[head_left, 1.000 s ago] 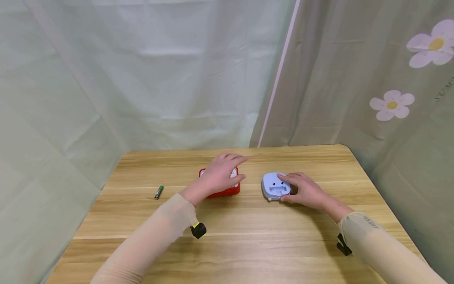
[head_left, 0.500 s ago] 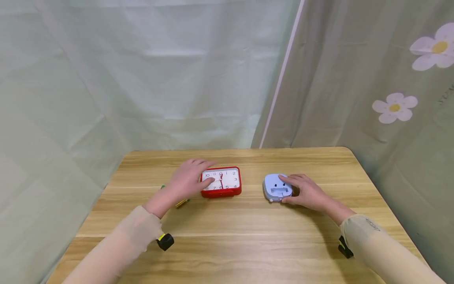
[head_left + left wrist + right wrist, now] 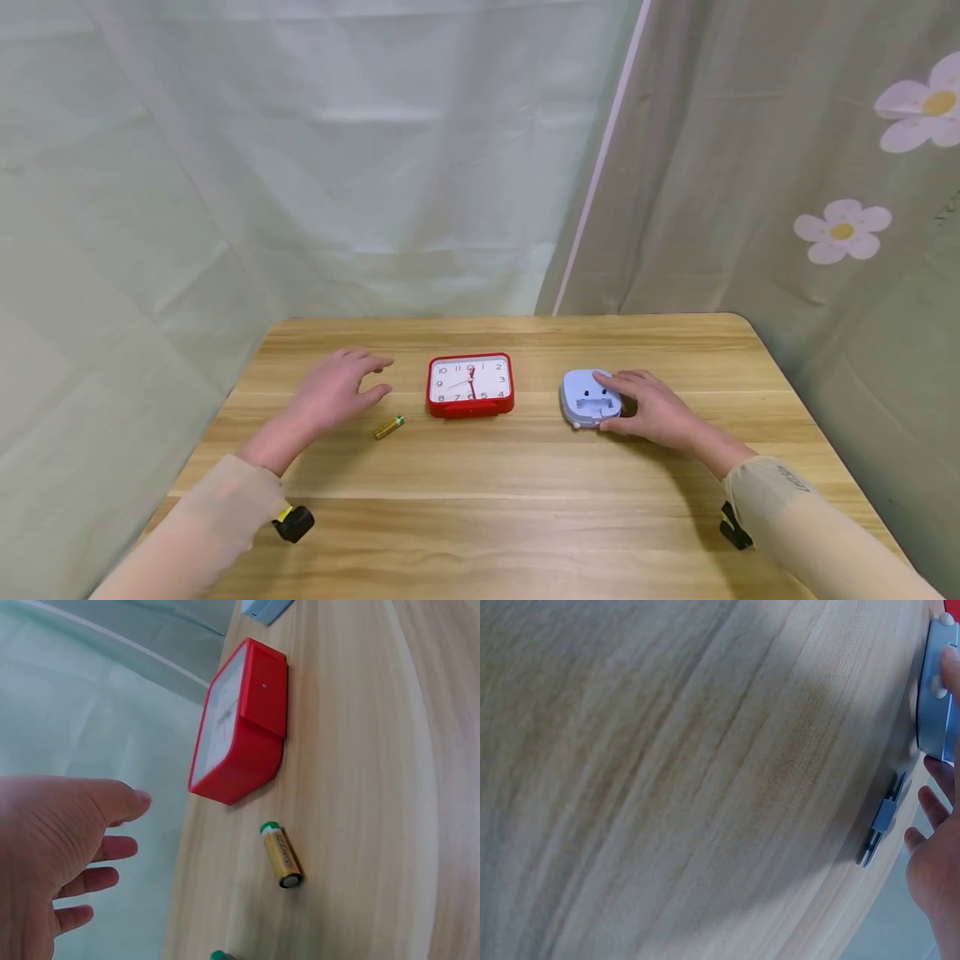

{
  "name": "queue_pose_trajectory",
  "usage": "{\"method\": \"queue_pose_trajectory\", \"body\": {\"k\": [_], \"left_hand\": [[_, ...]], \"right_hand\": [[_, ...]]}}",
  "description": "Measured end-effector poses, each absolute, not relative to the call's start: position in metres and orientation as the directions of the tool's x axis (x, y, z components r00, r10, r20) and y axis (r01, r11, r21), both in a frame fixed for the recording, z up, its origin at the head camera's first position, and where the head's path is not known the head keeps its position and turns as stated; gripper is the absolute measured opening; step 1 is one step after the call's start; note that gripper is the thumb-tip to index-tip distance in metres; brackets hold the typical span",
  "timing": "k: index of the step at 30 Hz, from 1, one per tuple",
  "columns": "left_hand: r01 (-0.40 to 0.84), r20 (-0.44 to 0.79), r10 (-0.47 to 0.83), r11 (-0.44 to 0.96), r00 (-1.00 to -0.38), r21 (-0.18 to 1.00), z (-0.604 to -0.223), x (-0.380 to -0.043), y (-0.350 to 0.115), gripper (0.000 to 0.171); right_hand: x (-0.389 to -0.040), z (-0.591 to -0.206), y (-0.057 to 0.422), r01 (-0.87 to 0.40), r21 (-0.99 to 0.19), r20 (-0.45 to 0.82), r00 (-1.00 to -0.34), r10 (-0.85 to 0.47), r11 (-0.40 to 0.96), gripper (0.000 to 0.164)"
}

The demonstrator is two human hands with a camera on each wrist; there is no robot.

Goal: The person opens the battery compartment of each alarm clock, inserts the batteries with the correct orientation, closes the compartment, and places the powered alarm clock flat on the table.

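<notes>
A light blue clock (image 3: 590,398), rounded square, lies back side up with its battery compartment uncovered. My right hand (image 3: 651,408) holds it by the right edge, thumb at the near side and fingers on top. My left hand (image 3: 333,392) hovers over the table's left part, fingers spread and holding nothing. Just right of it lies a gold battery (image 3: 389,427) with a green end, also seen in the left wrist view. A second battery (image 3: 221,955) shows only its green end at the bottom of that view; in the head view it is hidden by the left arm.
A red-framed clock (image 3: 471,385) lies between the hands, dial up. On the table beside the right hand is a small blue battery cover (image 3: 883,817). The wooden table (image 3: 480,517) ends against a hanging curtain (image 3: 360,167).
My left hand has moved left, off the red clock, baring its dial and the gold battery, while its arm now covers the other battery. The right hand keeps its hold.
</notes>
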State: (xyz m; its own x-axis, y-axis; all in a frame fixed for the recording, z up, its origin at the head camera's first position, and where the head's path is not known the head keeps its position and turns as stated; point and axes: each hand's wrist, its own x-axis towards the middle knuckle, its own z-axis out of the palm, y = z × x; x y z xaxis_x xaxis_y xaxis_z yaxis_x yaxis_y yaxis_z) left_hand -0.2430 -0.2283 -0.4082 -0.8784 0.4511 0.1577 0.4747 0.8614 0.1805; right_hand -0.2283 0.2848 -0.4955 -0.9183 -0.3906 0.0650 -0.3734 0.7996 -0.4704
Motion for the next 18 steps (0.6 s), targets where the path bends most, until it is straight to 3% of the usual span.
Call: {"method": "queue_pose_trajectory", "body": {"k": [11,18], "left_hand": [[0.4,-0.036,0.413,0.898,-0.91,0.185,-0.44,-0.242,-0.224,0.029],[0.325,-0.076,0.341,0.931,-0.937,0.164,-0.457,-0.24,-0.216,0.022]], "right_hand": [[-0.228,-0.497,0.286,-0.388,-0.47,0.076,-0.913,-0.401,0.793,0.088],[-0.229,-0.496,0.286,-0.381,-0.475,0.069,-0.915,-0.398,0.794,0.087]]}}
